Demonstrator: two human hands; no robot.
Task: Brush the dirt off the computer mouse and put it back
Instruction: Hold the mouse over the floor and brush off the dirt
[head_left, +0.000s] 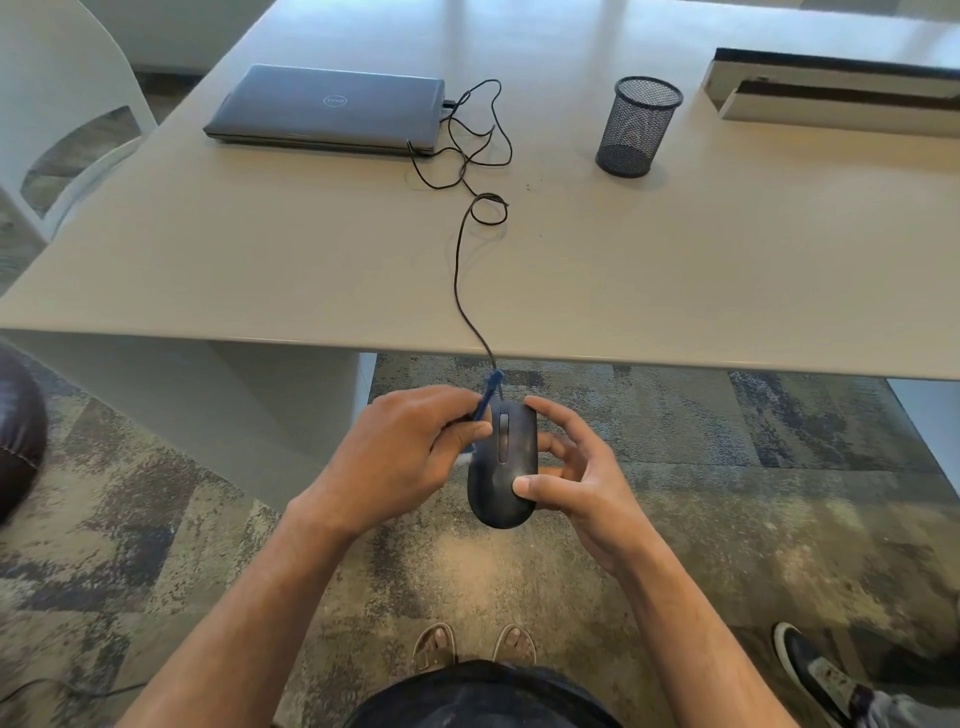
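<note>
— What do you have in your hands?

— My right hand holds the black computer mouse. My thumb lies on top of it and my fingers curl round its far side. It is in the air, low in the middle of the frame, over the carpet and just in front of the worktop edge.

— And the other hand?

— My left hand is curled round a small blue brush. I pinch it tight. The blue handle sticks up past my fingers, and the pale bristle end touches the left side of the mouse.

— Where does the wire go?

— The black cable runs up from the mouse, over the worktop edge, makes some loops, and ends at the closed grey laptop in the upper left of the frame.

— Anything else up there?

— A black mesh pen cup stands upright in the upper right, well apart from the laptop. At the bottom I see my feet in sandals.
</note>
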